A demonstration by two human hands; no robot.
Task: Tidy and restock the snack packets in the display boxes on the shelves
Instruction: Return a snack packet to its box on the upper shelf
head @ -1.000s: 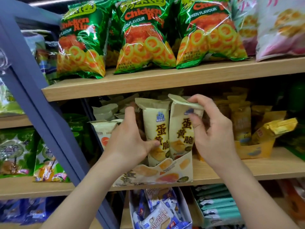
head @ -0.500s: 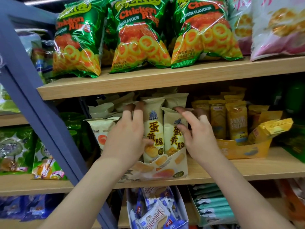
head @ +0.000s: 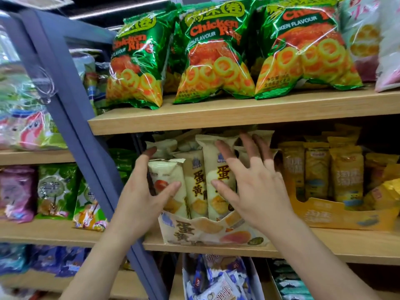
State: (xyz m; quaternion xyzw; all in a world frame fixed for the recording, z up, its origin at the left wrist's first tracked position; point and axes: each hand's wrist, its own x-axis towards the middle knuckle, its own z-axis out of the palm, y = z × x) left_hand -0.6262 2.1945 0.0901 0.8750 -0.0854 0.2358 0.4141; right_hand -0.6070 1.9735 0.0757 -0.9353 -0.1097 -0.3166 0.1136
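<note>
Wooden shelf boards [head: 238, 113] fill the view, stacked one above another behind a slanting blue-grey metal frame post [head: 75, 118]. Up top, shiny green foil bags of chicken-flavour rings [head: 212, 57] stand in a row. On the middle board sits the cream cardboard display box [head: 207, 232], right at the front edge, with tall cream snack packets [head: 199, 182] standing upright inside it. And both hands are on them! The left hand [head: 140, 191] is at the box's left end, fingers straight up along the side of the leftmost cream packet with a red picture [head: 166, 174], thumb lying across its front (a real grip or only a touch, I cannot tell). The right hand [head: 255, 185] is splayed wide, fingers fanned in front of the packet tops, thumb on a packet face, holding nothing. Just beside it to the right, a yellow cardboard display box [head: 337, 217] holds upright yellow packets [head: 316, 169]. Below, a white box of small blue-and-white wrapped snacks [head: 216, 282] shows.
</note>
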